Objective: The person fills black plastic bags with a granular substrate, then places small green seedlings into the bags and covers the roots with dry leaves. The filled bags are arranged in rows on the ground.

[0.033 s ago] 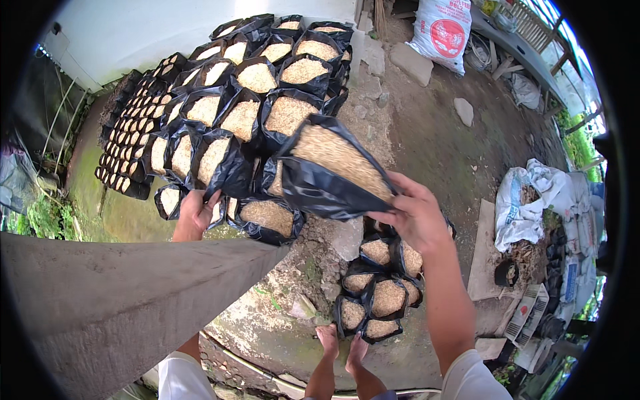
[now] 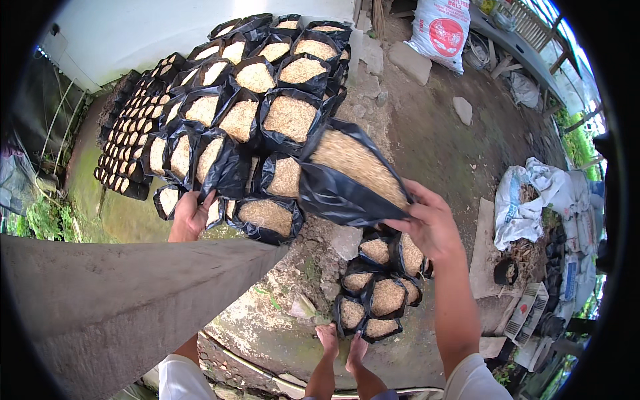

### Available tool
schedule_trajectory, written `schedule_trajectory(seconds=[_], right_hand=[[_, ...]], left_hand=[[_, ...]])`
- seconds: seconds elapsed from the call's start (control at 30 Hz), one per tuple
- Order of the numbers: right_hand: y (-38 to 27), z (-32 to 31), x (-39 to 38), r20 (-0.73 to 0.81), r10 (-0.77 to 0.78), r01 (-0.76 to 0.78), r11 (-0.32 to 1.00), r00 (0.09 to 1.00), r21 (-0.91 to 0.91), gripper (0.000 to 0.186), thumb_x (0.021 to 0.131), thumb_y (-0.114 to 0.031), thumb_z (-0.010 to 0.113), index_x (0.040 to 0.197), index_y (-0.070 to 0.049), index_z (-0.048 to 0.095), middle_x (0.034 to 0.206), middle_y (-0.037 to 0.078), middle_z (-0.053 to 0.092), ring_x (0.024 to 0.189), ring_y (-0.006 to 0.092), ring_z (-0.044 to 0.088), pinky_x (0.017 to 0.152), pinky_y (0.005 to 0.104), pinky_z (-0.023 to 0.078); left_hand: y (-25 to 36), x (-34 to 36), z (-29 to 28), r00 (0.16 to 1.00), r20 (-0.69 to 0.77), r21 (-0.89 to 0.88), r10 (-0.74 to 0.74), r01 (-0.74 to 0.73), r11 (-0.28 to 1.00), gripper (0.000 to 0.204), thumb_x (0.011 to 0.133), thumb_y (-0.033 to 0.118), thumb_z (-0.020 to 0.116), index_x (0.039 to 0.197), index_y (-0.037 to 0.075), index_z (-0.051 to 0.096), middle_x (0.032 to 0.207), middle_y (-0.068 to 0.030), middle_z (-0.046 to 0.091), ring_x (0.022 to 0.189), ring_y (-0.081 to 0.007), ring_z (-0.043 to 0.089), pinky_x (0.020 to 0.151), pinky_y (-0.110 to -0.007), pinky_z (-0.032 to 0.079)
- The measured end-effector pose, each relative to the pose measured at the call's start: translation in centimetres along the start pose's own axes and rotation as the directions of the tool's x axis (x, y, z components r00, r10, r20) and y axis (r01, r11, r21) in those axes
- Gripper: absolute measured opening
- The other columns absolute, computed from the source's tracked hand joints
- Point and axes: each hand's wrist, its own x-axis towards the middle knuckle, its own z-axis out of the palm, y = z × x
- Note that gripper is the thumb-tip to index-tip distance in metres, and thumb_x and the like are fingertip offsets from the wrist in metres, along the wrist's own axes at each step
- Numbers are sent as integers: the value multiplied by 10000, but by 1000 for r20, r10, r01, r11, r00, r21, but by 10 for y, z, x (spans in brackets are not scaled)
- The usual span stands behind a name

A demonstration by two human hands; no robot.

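My right hand grips the edge of a black plastic bag filled with pale, husk-like material; the bag is raised, tilted and slightly blurred. My left hand has its fingers closed on the lower edge of another filled black bag among many packed bags. A long grey concrete ledge hides most of my left forearm. Several more filled bags stand on the ground just beyond my bare feet.
At the far left are rows of small black bags beside a white wall. A white sack stands at the back right. Crumpled white sacks, a flat board and stones lie to the right.
My right hand and its bag have moved to the right and slightly down, uncovering more of the bag behind. My left hand has barely moved.
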Motion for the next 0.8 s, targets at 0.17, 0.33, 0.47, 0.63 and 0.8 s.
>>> schedule_trajectory(seconds=[0.17,0.33,0.47,0.63,0.8], right_hand=[[-1,-135,-92,-261,-21,30,999,965,30,589,857,163,439,1431,49,497,1300,208,649,1102,338,724,852,469,675],[16,-251,-203,-511,-2,7,1000,859,7,571,842,161,425,1392,16,471,1253,237,660,1028,342,745,841,468,676],[45,-337,-289,-694,42,26,996,719,87,565,817,158,414,1354,-14,443,1223,230,658,1021,351,736,855,483,663],[111,-447,-362,-783,197,-28,974,590,224,632,785,194,398,1354,-79,445,1261,241,621,1052,389,708,836,516,646],[219,-557,-347,-677,380,-152,916,631,372,651,759,218,395,1330,-89,450,1306,233,577,1089,416,683,857,576,630]], left_hand=[[31,-47,-56,987,85,-11,140,-140,990,276,1047,11,397,1240,-73,575,1297,-225,629,992,-279,715,842,-331,657],[51,-133,-172,952,-72,-50,297,-300,952,380,1075,65,400,1442,-5,468,1413,-210,572,1204,-286,624,1003,-362,588],[8,-247,-262,915,-191,-10,355,-363,932,482,1073,42,378,1553,23,403,1477,-196,543,1342,-298,561,1120,-385,539],[-156,-378,-243,876,-437,113,206,-173,978,574,956,-97,414,1519,15,427,1459,-187,566,1315,-313,593,1087,-414,562],[-342,-475,-113,955,-234,6,-182,188,982,657,891,-127,430,1528,33,418,1484,-205,546,1308,-342,606,1067,-460,571]])
